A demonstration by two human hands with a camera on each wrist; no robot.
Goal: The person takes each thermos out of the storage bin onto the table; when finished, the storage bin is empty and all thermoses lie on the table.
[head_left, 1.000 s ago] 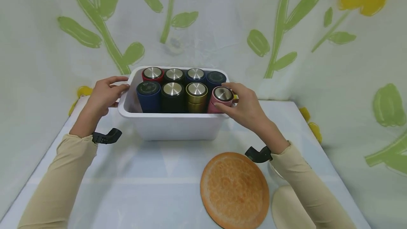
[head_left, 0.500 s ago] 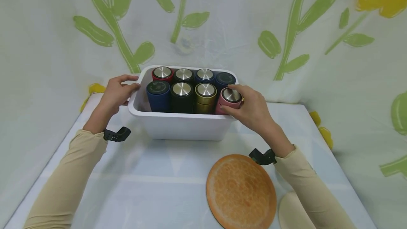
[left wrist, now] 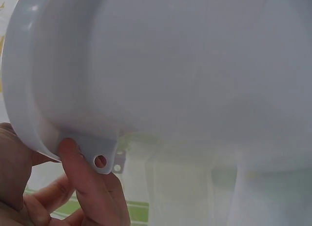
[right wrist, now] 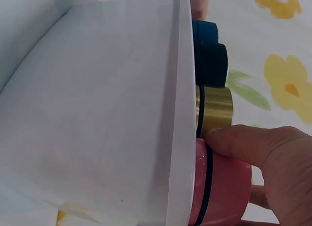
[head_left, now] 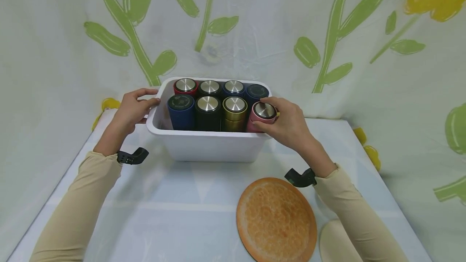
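Observation:
A white plastic bin (head_left: pixel 214 145) stands on the table, filled with several upright vacuum flasks in two rows. My left hand (head_left: pixel 132 108) grips its left rim; in the left wrist view, curled fingers (left wrist: pixel 87 182) lie under the rim beside a tab with a hole. At the front right corner, my right hand (head_left: pixel 287 124) pinches a pink flask (head_left: pixel 257 119) around its lid, which sits inside the bin. Beside it stand a gold flask (head_left: pixel 234 118), a black flask (head_left: pixel 208 118) and a blue flask (head_left: pixel 181 114). The flasks' lower parts are hidden by the bin wall.
A round brown mat with a bread-like print (head_left: pixel 276 217) lies on the front right of the table. A beige round item (head_left: pixel 336 239) is partly hidden beneath the right sleeve. Behind the bin hangs a flowered cloth (head_left: pixel 255 31).
The head view has shifted, so everything appears a little farther right than a second ago. Both hands keep their places on the bin and the pink flask.

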